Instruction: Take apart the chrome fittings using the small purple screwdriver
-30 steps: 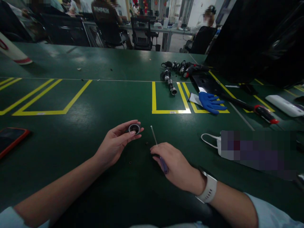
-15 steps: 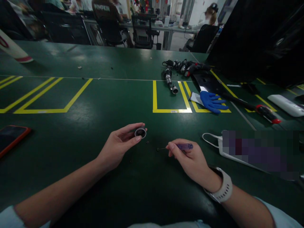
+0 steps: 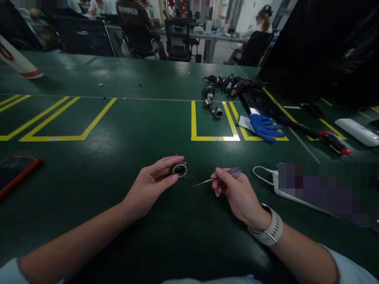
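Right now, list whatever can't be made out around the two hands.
Head view only:
- Inside of the small round part: hidden by the left hand's fingers, too small.
- Tip of the thin screwdriver: too fine to tell whether it carries anything.
- Blur covers most of the white device beside the right hand.
- The left edge cuts off the red-cased phone.

Dark green tabletop (image 3: 133, 122), marked with yellow tape outlines (image 3: 194, 120). Toward the far right corner lie black lens parts (image 3: 211, 96), a blue glove (image 3: 265, 127) and a red-handled tool (image 3: 336, 144). A red-cased phone (image 3: 13, 171) lies at the left edge.
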A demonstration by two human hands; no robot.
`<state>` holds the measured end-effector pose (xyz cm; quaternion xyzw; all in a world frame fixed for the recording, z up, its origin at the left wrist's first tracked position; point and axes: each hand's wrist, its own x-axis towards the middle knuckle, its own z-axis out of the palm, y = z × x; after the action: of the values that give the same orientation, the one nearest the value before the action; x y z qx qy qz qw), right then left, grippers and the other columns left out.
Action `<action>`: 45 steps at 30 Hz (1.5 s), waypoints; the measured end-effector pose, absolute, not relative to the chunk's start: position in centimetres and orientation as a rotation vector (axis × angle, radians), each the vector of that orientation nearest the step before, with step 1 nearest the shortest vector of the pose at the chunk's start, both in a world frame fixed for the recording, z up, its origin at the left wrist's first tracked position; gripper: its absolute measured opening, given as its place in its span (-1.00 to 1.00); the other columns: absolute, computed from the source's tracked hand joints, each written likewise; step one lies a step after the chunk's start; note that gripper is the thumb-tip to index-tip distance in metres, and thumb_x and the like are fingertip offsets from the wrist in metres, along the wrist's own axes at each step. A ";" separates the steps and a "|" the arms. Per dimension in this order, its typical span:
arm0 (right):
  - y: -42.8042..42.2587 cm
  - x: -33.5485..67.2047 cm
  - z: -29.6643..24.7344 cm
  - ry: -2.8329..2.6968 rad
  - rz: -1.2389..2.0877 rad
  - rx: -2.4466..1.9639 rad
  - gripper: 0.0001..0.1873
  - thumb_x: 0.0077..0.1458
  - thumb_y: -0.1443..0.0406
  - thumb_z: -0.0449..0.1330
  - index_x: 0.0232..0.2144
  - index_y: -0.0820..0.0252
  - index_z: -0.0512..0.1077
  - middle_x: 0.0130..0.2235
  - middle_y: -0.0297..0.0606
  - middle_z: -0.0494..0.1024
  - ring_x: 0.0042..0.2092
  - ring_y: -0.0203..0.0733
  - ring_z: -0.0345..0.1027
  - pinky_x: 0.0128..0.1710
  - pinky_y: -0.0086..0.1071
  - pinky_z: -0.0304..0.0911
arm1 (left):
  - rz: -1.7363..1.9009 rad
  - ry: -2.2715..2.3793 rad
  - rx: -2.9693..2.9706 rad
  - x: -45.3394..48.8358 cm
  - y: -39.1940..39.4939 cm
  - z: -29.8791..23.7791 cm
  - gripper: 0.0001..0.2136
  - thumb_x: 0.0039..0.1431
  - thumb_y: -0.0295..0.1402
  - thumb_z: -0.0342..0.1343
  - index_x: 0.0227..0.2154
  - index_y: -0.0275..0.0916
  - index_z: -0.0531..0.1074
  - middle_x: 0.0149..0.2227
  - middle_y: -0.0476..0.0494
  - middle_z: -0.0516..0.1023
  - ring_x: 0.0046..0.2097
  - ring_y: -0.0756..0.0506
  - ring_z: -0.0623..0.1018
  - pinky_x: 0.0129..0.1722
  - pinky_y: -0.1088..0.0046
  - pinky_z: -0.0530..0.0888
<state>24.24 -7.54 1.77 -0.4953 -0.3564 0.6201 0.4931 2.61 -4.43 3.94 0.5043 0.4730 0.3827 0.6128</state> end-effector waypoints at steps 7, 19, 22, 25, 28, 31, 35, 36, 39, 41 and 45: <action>-8.7 23.6 2.9 -0.863 1.449 -0.905 -0.80 0.12 0.20 0.17 -0.39 0.21 0.50 -0.48 -0.32 0.51 -0.46 -0.33 0.36 -0.46 -0.44 0.33 | 0.867 1.135 1.172 3.0 -4.7 4.0 -0.65 0.01 -0.46 0.21 -0.08 -0.10 0.49 -0.05 -0.12 0.56 0.02 -0.16 0.51 0.05 0.32 0.42; -10.1 22.9 3.9 -1.737 0.897 -0.922 -0.79 0.15 0.44 0.09 -0.18 0.18 0.44 -0.27 -0.20 0.56 -0.23 -0.21 0.43 -0.22 -0.28 0.37 | 0.944 1.100 1.178 3.6 -5.4 4.2 -0.75 -0.02 -0.49 0.21 -0.24 -0.13 0.54 -0.02 -0.09 0.53 -0.03 -0.15 0.54 0.00 0.36 0.47; -10.2 22.7 3.8 -1.811 0.864 -0.896 -0.77 0.15 0.45 0.10 -0.14 0.20 0.42 -0.24 -0.17 0.55 -0.21 -0.20 0.42 -0.21 -0.27 0.36 | 0.945 1.109 1.186 3.7 -5.5 4.3 -0.77 -0.02 -0.52 0.20 -0.26 -0.15 0.54 -0.05 -0.08 0.54 -0.06 -0.14 0.55 -0.02 0.35 0.48; -10.3 22.6 3.7 -1.850 0.847 -0.878 -0.73 0.15 0.46 0.10 -0.10 0.17 0.41 -0.23 -0.18 0.55 -0.20 -0.20 0.41 -0.21 -0.27 0.36 | 0.959 1.137 1.199 3.8 -5.5 4.3 -0.80 -0.02 -0.54 0.18 -0.30 -0.18 0.53 -0.09 -0.09 0.56 -0.09 -0.14 0.56 -0.02 0.32 0.48; -10.5 22.6 3.8 -1.866 0.834 -0.869 -0.71 0.15 0.46 0.10 -0.09 0.16 0.40 -0.23 -0.18 0.54 -0.20 -0.20 0.40 -0.21 -0.28 0.36 | 0.958 1.163 1.218 3.9 -5.5 4.2 -0.82 -0.02 -0.55 0.16 -0.34 -0.20 0.53 -0.11 -0.11 0.56 -0.10 -0.15 0.56 -0.03 0.29 0.47; -10.5 22.6 4.0 -1.896 0.810 -0.864 -0.72 0.15 0.46 0.09 -0.09 0.18 0.40 -0.23 -0.16 0.54 -0.21 -0.20 0.40 -0.21 -0.28 0.36 | 0.954 1.172 1.231 3.9 -5.4 4.0 -0.83 -0.02 -0.53 0.15 -0.34 -0.20 0.53 -0.12 -0.11 0.57 -0.11 -0.15 0.57 -0.05 0.28 0.49; -10.6 22.4 4.1 -1.924 0.787 -0.890 -0.75 0.15 0.45 0.09 -0.11 0.20 0.39 -0.24 -0.17 0.55 -0.22 -0.20 0.40 -0.22 -0.28 0.36 | 0.949 1.175 1.251 4.0 -5.4 4.1 -0.85 -0.02 -0.53 0.14 -0.37 -0.22 0.52 -0.14 -0.12 0.57 -0.11 -0.15 0.57 -0.08 0.29 0.50; -10.6 22.4 4.1 -1.929 0.783 -0.896 -0.76 0.15 0.45 0.09 -0.12 0.21 0.39 -0.25 -0.17 0.55 -0.22 -0.20 0.40 -0.23 -0.28 0.36 | 0.942 1.175 1.257 4.0 -5.4 4.1 -0.85 -0.02 -0.53 0.14 -0.37 -0.23 0.52 -0.14 -0.12 0.57 -0.12 -0.15 0.57 -0.09 0.29 0.51; -10.8 22.2 4.1 -1.927 0.773 -0.900 -0.77 0.15 0.46 0.09 -0.14 0.24 0.40 -0.24 -0.15 0.55 -0.22 -0.19 0.41 -0.23 -0.27 0.36 | 0.921 1.168 1.267 4.0 -5.4 4.1 -0.85 -0.01 -0.53 0.13 -0.36 -0.24 0.51 -0.14 -0.12 0.57 -0.13 -0.15 0.57 -0.12 0.28 0.52; -10.9 22.3 4.2 -1.898 0.770 -0.873 -0.78 0.13 0.47 0.10 -0.15 0.26 0.41 -0.27 -0.15 0.55 -0.24 -0.20 0.41 -0.24 -0.29 0.36 | 0.921 1.159 1.256 4.0 -5.3 4.0 -0.86 0.01 -0.52 0.13 -0.35 -0.24 0.51 -0.13 -0.11 0.56 -0.14 -0.14 0.58 -0.12 0.28 0.52; -10.6 22.9 3.9 -1.718 0.777 -0.907 -0.81 0.12 0.48 0.10 -0.22 0.23 0.43 -0.34 -0.24 0.53 -0.31 -0.25 0.40 -0.30 -0.34 0.32 | 0.966 1.194 1.227 3.7 -4.9 3.8 -0.86 0.02 -0.46 0.16 -0.30 -0.22 0.50 -0.12 -0.09 0.55 -0.12 -0.13 0.57 -0.09 0.28 0.51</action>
<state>22.89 -10.62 3.87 -0.3752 -0.7105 0.3213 0.5011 3.66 -4.88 3.82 0.5193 0.5054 0.4088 0.5548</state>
